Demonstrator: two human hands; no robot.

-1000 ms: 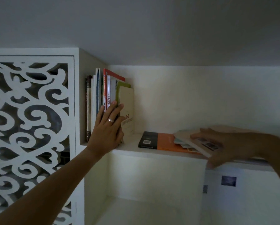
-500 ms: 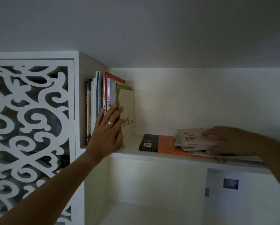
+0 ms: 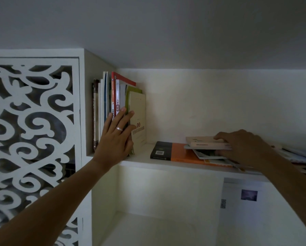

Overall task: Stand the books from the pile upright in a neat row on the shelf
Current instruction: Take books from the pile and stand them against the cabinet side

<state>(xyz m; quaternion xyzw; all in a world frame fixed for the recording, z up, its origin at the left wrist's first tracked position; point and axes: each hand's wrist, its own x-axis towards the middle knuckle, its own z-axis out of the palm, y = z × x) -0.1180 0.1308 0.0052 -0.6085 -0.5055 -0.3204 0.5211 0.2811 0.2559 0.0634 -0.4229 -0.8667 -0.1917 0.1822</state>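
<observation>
Books are what I'm sorting, and nearest to me both forearms reach up toward the shelf. My left hand lies flat, fingers straight, against the fore-edges of the standing row, steadying it against the cabinet side at the left end of the shelf. The cream book is the last one in that row, upright, with bare shelf just to its right.

Further right, my right hand curls over the top book of the flat pile; fingers on top and something beneath, so I judge it a grip, though the thumb is hidden. The orange book lies lowest, sticking out leftward.

What matters: the pile sits to the right of the row, well apart, and the right hand is the nearer one. The top book's long axis runs left to right along the shelf, lying flat, so I'd expect to tip it up on end and slide it leftward against the cream book.
</observation>
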